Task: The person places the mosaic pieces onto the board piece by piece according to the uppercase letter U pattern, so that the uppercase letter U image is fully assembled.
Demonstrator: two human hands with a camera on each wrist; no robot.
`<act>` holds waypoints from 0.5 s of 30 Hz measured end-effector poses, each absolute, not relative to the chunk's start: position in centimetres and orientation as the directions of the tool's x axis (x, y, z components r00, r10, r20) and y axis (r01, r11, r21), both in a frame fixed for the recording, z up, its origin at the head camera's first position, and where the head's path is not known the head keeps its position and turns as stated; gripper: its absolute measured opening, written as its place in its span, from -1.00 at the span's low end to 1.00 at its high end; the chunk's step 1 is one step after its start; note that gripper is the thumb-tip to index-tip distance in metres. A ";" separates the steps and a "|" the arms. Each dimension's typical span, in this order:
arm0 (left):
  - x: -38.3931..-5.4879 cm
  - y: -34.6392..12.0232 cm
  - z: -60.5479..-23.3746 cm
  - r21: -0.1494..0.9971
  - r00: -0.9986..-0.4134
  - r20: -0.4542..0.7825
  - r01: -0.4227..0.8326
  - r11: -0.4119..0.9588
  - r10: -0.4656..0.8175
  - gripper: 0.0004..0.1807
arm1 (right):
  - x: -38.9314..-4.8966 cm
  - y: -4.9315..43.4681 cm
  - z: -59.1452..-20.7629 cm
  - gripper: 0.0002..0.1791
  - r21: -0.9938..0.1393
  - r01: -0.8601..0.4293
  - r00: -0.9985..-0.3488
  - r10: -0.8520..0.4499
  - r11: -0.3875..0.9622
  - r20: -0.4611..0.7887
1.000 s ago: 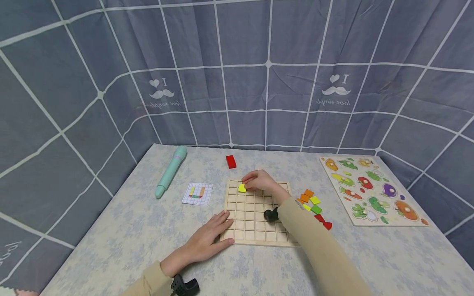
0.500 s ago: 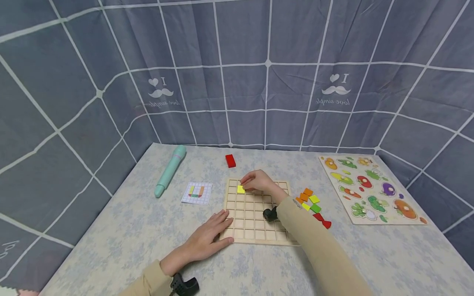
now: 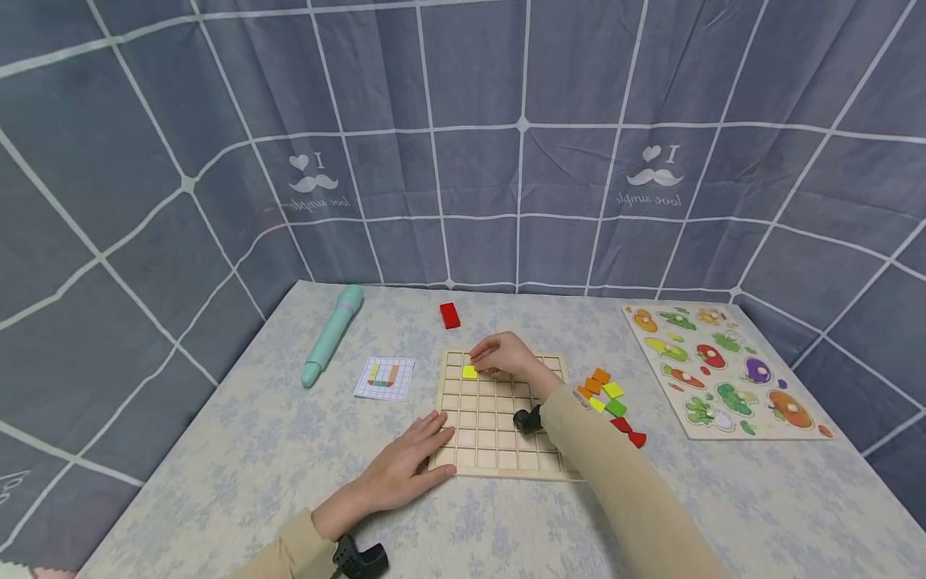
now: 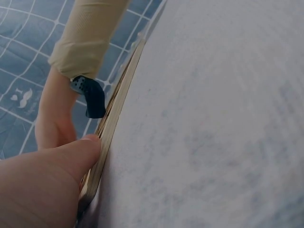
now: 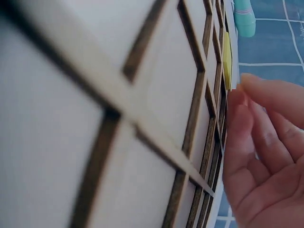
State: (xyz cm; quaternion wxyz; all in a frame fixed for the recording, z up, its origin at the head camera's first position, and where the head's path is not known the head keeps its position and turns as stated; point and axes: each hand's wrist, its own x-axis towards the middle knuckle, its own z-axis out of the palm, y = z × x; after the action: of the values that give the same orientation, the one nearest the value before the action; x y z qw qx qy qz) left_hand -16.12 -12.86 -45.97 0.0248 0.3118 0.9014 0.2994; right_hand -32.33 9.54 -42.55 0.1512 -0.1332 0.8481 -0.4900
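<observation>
Board point(image 3: 486, 442): wooden, gridded, flat on the table. Yellow tile point(image 3: 469, 373): square, no long axis to speak of, on the board toward its far left corner; whether fully seated in a cell cannot be told. Right hand point(image 3: 506, 355): above the board's far part, the nearer hand to the tile, which lies just left of its fingertips; thumb and finger drawn together at the tile's edge, but whether they pinch it or only touch it cannot be told. Left hand point(image 3: 405, 466): fingers spread, resting on the board's left edge. Loose tiles point(image 3: 615, 408): orange, yellow, green and red, right of the board. Card point(image 3: 385, 379): left of the board. Red block point(image 3: 449, 316): beyond its far edge.
</observation>
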 end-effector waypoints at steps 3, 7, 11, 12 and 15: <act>-16.1 -12.8 -46.0 0.557 -0.804 0.144 0.547 0.625 0.577 -0.30 | -32.1 9.9 -42.0 -0.75 -0.864 -0.082 -0.928 -0.353 0.498 -0.115; -16.1 -12.8 -46.0 0.559 -0.804 0.146 0.548 0.623 0.576 -0.30 | -31.7 10.9 -40.5 -0.69 -0.861 -0.078 -0.936 -0.335 0.503 -0.111; -16.1 -12.8 -46.0 0.560 -0.801 0.146 0.551 0.619 0.581 -0.31 | -31.3 12.5 -38.7 -0.65 -0.870 -0.076 -0.934 -0.340 0.487 -0.109; -16.1 -12.8 -45.9 0.560 -0.799 0.147 0.553 0.617 0.583 -0.31 | -31.2 13.0 -38.3 -0.64 -0.870 -0.076 -0.936 -0.337 0.487 -0.106; -16.0 -12.9 -45.9 0.561 -0.797 0.154 0.557 0.612 0.584 -0.31 | -30.7 14.5 -37.0 -0.64 -0.860 -0.100 -0.940 -0.330 0.500 -0.083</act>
State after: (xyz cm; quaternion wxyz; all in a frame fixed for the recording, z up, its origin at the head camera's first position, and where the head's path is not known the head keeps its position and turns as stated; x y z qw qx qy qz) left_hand -16.05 -12.86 -45.94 0.0219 0.3180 0.8976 0.3046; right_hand -30.70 14.51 -36.98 0.1189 -0.1252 0.8577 -0.4843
